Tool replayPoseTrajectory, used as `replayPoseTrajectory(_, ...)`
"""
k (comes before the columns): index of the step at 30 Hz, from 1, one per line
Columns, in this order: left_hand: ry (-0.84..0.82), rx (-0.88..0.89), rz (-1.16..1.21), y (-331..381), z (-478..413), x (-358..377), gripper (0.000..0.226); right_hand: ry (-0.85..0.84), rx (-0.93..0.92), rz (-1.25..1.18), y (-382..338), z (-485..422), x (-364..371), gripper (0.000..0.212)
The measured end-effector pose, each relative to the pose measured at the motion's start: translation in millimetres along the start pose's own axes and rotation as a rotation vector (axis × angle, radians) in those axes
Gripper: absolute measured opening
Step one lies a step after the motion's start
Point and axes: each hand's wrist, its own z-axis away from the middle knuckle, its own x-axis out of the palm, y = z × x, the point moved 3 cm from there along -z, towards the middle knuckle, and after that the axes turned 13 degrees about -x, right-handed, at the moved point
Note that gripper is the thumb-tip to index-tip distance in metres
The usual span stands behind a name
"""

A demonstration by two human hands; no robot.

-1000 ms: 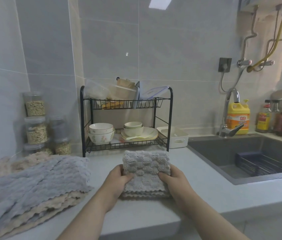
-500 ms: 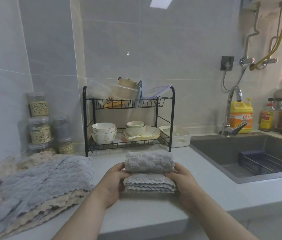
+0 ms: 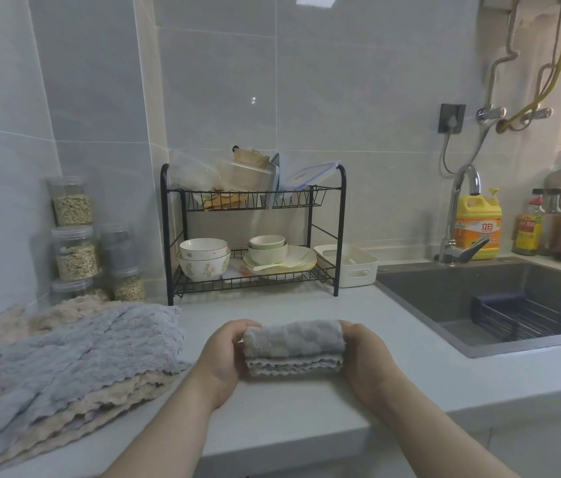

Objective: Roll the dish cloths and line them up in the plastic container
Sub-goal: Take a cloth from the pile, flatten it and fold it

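A pile of grey and beige dish cloths [image 3: 75, 353] is lying on the table [image 3: 272, 426], front-left of the black dish rack [image 3: 253, 201]. Directly in front of the rack, the left hand [image 3: 224, 357] is clamping its grip on one end of a partly rolled grey dish cloth [image 3: 294, 339] resting on the table, while the right hand [image 3: 365, 360] is clamping the other. The white plastic container [image 3: 351, 265] is standing just right of the rack.
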Motion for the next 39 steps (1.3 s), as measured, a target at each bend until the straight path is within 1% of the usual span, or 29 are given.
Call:
replayPoseTrajectory(1,0.040,0.070,-0.088,0.1,0.5,-1.2,0.012,0.014,-0.012,0.015,1.2,0.7,1.3,0.024)
replayPoseTrajectory(2,0.084,0.162,-0.212,0.8,2.3,-0.9,0.014,0.036,-0.060,0.115,3.4,0.0,-1.3,0.019)
replayPoseTrajectory(3,0.122,0.238,-0.330,-0.6,1.9,-0.3,0.027,0.049,-0.129,0.285,2.2,0.9,-2.3,0.016)
replayPoseTrajectory(4,0.129,0.281,-0.410,-1.9,2.9,2.3,0.044,0.042,-0.193,0.472,2.1,1.0,-2.6,0.027)
replayPoseTrajectory(5,0.127,0.283,-0.448,-2.9,3.7,4.0,0.059,0.009,-0.237,0.586,1.9,1.7,-0.8,0.042)
replayPoseTrajectory(6,0.120,0.265,-0.452,-3.4,5.5,6.3,0.067,-0.019,-0.241,0.636,2.1,2.3,0.1,0.054)
replayPoseTrajectory(7,0.118,0.248,-0.453,-4.0,6.0,6.9,0.072,-0.031,-0.222,0.631,1.6,3.2,0.5,0.061)
replayPoseTrajectory(9,0.107,0.223,-0.479,-5.1,5.4,6.1,0.074,-0.051,-0.165,0.627,1.5,4.5,0.4,0.066)
replayPoseTrajectory(12,0.084,0.191,-0.528,-6.2,6.0,5.8,0.077,-0.161,-0.087,0.710,2.1,6.0,2.2,0.078)
replayPoseTrajectory(14,0.076,0.165,-0.558,-6.4,4.4,3.6,0.081,-0.207,-0.095,0.789,1.2,6.7,4.0,0.078)
replayPoseTrajectory(17,0.090,0.151,-0.569,-6.6,-1.0,-2.3,0.085,-0.171,-0.147,0.895,0.5,3.5,2.3,0.075)
replayPoseTrajectory(18,0.112,0.148,-0.552,-6.9,-3.3,-4.2,0.082,-0.144,-0.157,0.901,0.6,2.9,1.2,0.074)
replayPoseTrajectory(19,0.132,0.141,-0.527,-7.1,-4.2,-5.4,0.074,-0.117,-0.165,0.885,2.2,1.8,-1.4,0.072)
replayPoseTrajectory(20,0.143,0.132,-0.494,-7.0,-4.9,-6.0,0.061,-0.085,-0.165,0.842,3.5,1.0,-4.2,0.068)
replayPoseTrajectory(22,0.112,0.112,-0.423,-6.9,-5.1,-4.9,0.037,-0.017,-0.155,0.660,5.0,-1.0,-10.0,0.058)
replayPoseTrajectory(23,0.084,0.105,-0.400,-7.0,-4.9,-4.0,0.032,-0.005,-0.138,0.539,5.9,-2.1,-11.2,0.053)
replayPoseTrajectory(25,0.054,0.116,-0.368,-5.5,-3.8,-2.6,0.029,-0.008,-0.118,0.389,6.6,-3.5,-11.2,0.045)
replayPoseTrajectory(28,0.064,0.149,-0.341,-3.5,-3.5,-2.0,0.025,0.016,-0.116,0.355,5.3,-3.8,-10.5,0.038)
replayPoseTrajectory(32,0.112,0.166,-0.334,-3.9,-5.1,-2.5,0.011,0.039,-0.117,0.304,6.9,-5.4,-9.7,0.028)
replayPoseTrajectory(35,0.073,0.139,-0.292,-4.2,-4.3,-3.2,0.016,0.050,-0.122,0.285,6.1,-6.0,-10.1,0.025)
replayPoseTrajectory(37,0.039,0.107,-0.262,-3.6,-3.5,-3.7,0.022,0.068,-0.120,0.260,4.7,-4.9,-10.8,0.028)
replayPoseTrajectory(39,0.043,0.085,-0.211,-2.8,-4.0,-4.7,0.025,0.086,-0.110,0.234,4.1,-4.3,-11.9,0.031)
